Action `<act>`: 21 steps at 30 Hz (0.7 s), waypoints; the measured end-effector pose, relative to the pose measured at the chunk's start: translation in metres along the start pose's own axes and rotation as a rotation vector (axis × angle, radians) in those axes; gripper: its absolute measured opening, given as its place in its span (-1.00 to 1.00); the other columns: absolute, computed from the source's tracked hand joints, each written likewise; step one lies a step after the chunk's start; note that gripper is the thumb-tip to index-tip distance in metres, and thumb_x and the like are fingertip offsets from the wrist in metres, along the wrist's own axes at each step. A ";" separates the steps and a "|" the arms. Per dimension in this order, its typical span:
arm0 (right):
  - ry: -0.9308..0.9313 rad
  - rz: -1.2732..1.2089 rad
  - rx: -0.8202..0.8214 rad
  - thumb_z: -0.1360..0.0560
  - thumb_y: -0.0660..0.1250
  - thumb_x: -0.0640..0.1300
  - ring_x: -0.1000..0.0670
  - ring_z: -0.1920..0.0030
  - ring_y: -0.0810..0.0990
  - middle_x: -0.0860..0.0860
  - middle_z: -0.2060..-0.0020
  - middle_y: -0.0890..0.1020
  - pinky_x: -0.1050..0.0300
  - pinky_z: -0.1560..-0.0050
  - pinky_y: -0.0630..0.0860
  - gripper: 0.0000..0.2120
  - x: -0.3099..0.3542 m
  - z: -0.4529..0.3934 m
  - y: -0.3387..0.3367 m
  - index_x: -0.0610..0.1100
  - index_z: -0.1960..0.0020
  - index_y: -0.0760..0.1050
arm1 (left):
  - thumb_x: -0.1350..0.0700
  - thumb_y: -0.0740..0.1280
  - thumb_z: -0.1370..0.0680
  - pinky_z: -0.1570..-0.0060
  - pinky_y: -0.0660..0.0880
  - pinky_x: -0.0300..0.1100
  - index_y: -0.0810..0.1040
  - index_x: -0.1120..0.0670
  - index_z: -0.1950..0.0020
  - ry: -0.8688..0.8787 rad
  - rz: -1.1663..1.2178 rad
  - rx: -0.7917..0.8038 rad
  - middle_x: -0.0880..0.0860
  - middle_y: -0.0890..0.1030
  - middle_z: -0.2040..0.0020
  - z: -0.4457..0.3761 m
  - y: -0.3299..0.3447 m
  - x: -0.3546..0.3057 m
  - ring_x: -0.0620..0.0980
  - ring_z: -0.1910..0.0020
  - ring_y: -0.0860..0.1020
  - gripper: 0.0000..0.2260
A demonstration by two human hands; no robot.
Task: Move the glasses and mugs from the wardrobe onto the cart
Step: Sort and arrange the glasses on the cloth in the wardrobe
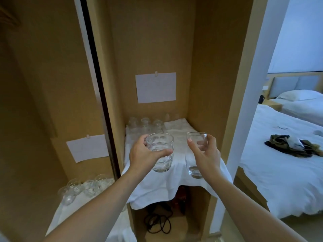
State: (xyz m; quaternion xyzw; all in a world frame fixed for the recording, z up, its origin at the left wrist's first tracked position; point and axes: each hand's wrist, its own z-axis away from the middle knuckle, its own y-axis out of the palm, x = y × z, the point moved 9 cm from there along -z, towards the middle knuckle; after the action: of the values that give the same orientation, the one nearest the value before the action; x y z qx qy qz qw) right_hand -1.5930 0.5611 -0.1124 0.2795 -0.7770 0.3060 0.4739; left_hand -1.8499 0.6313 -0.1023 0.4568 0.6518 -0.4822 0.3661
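With the left hand (142,152) curled round a dimpled glass (160,151) and the right hand (203,152) gripping a plain glass (195,154) above the wardrobe's cloth-covered shelf (174,186), several far-left glasses (145,124) remain; no cart shows.

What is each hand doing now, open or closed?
Left hand: closed, its grip around a dimpled glass.
Right hand: closed, its grip around a plain glass.
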 end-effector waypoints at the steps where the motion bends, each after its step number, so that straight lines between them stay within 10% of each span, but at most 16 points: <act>1: 0.010 0.007 0.008 -0.34 0.35 0.49 0.15 -0.01 0.58 0.21 -0.03 0.55 0.12 -0.02 0.52 -0.30 -0.003 -0.001 0.001 0.19 -0.34 0.28 | -0.37 0.64 0.07 -0.14 0.58 0.02 0.48 -0.15 -0.25 -0.005 -0.007 -0.002 -0.21 0.56 -0.07 0.000 0.002 0.001 -0.12 -0.09 0.57 -0.07; 21: 0.122 0.130 0.079 -0.21 0.36 0.53 0.07 -0.07 0.57 0.16 -0.04 0.54 -0.02 -0.12 0.54 -0.12 -0.083 -0.103 0.093 0.09 -0.38 0.34 | -0.40 0.62 0.03 -0.14 0.57 -0.04 0.50 -0.11 -0.29 -0.096 -0.081 0.016 -0.17 0.61 -0.09 -0.127 0.062 0.081 -0.09 -0.09 0.58 -0.05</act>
State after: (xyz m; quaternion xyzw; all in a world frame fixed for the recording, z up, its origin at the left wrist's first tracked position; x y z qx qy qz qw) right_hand -1.5696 0.7108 -0.1698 0.2276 -0.7506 0.3829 0.4880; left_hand -1.8212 0.7805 -0.1607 0.4096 0.6475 -0.5231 0.3734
